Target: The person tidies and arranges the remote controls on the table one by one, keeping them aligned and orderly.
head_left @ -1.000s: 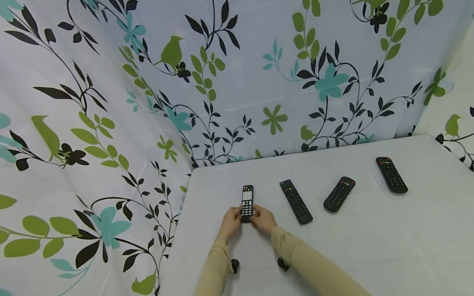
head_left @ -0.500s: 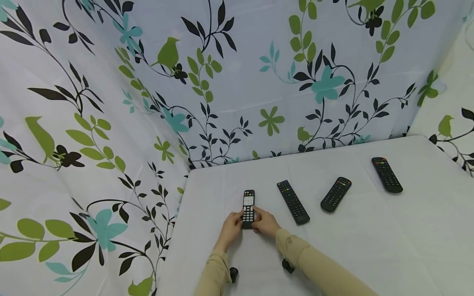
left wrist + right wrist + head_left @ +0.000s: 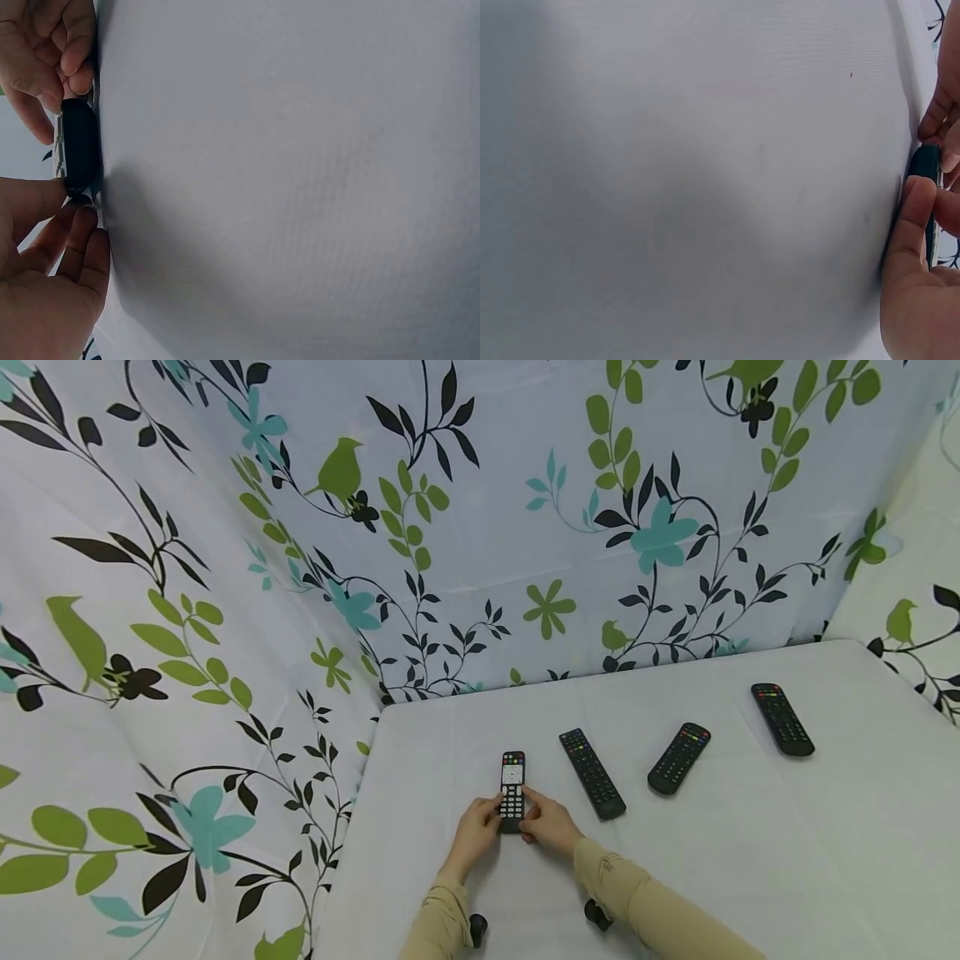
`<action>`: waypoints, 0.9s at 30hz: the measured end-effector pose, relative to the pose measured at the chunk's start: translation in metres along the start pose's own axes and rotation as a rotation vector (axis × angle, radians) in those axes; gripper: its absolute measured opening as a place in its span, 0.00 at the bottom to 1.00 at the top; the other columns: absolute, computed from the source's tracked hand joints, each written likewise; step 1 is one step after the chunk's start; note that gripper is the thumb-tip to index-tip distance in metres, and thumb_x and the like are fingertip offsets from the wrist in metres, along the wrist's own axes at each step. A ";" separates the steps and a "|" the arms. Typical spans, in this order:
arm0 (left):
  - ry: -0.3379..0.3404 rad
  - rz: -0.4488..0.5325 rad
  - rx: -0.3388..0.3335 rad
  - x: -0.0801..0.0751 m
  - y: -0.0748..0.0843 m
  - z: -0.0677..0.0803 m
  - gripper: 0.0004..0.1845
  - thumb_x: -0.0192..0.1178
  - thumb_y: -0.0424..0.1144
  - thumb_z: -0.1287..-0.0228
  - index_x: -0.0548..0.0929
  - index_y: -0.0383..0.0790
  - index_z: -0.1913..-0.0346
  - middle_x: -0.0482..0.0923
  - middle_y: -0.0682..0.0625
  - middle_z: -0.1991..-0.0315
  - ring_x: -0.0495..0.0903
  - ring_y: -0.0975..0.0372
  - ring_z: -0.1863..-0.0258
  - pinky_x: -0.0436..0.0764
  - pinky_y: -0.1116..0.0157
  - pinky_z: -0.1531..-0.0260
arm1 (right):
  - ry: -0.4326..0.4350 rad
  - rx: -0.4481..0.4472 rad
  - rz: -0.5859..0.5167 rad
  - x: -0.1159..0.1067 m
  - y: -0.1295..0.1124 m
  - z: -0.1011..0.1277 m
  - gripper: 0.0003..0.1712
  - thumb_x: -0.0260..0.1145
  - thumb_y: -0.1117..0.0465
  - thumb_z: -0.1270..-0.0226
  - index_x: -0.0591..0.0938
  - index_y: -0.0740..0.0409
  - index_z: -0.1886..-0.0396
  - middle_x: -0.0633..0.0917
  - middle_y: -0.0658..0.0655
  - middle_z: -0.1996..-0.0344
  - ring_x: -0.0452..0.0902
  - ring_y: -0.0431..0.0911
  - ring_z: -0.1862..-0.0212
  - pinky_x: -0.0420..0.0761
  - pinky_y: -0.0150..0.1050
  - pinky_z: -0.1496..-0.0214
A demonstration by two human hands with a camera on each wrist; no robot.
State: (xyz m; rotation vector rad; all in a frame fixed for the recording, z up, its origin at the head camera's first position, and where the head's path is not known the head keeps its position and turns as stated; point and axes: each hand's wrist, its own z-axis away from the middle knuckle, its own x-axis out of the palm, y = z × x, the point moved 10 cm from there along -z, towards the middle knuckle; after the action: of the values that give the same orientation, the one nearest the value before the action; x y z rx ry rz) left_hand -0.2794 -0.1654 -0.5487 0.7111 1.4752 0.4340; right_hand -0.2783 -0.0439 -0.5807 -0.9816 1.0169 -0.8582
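A small black remote with a pale panel and white keys lies on the white table, near its left part. My left hand pinches its near left side and my right hand pinches its near right side. In the left wrist view the remote's near end shows between the fingers of both hands, low on the cloth. In the right wrist view my right hand's fingers curl over the remote's edge.
Three more black remotes lie in a row to the right: a long one, a shorter one and a far one. Floral curtain walls close off the back and left. The table's left edge runs close by.
Both hands have drawn the small remote a little toward me and to the right along the table. The other remotes have not moved.
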 end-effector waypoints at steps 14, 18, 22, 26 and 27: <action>0.000 -0.002 0.043 0.004 0.013 0.007 0.20 0.58 0.27 0.43 0.77 0.30 0.45 0.78 0.43 0.61 0.69 0.68 0.71 0.70 0.74 0.71 | 0.006 0.021 0.014 -0.007 0.007 0.008 0.40 0.63 0.68 0.46 0.62 0.62 0.31 0.79 0.53 0.77 0.74 0.39 0.78 0.71 0.32 0.73; -0.007 0.011 0.033 0.004 0.014 0.007 0.21 0.59 0.28 0.43 0.76 0.31 0.44 0.78 0.43 0.61 0.69 0.68 0.71 0.70 0.74 0.72 | 0.011 0.005 0.023 -0.008 0.006 0.009 0.40 0.63 0.68 0.46 0.62 0.62 0.31 0.79 0.53 0.78 0.74 0.39 0.78 0.71 0.32 0.72; -0.016 0.024 0.029 0.004 0.013 0.008 0.21 0.59 0.28 0.43 0.76 0.31 0.44 0.77 0.43 0.62 0.69 0.68 0.72 0.69 0.75 0.73 | 0.009 0.005 0.025 -0.007 0.007 0.008 0.39 0.63 0.68 0.46 0.62 0.62 0.31 0.78 0.53 0.78 0.74 0.40 0.78 0.71 0.32 0.72; -0.014 0.024 0.030 0.004 0.012 0.008 0.21 0.60 0.28 0.44 0.77 0.31 0.44 0.77 0.44 0.64 0.70 0.68 0.72 0.70 0.74 0.72 | 0.004 0.005 0.029 -0.006 0.008 0.009 0.40 0.62 0.68 0.45 0.61 0.61 0.31 0.78 0.53 0.78 0.73 0.40 0.78 0.70 0.32 0.73; -0.011 0.021 0.035 0.004 0.012 0.008 0.21 0.60 0.28 0.44 0.77 0.31 0.44 0.77 0.44 0.64 0.70 0.67 0.72 0.70 0.74 0.72 | 0.002 0.004 0.028 -0.006 0.008 0.009 0.40 0.62 0.68 0.45 0.61 0.61 0.31 0.78 0.53 0.78 0.73 0.40 0.78 0.70 0.32 0.73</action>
State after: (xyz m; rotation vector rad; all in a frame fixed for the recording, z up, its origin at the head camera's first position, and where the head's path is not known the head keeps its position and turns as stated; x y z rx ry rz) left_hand -0.2695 -0.1551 -0.5442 0.7565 1.4689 0.4201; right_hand -0.2707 -0.0341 -0.5845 -0.9610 1.0282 -0.8377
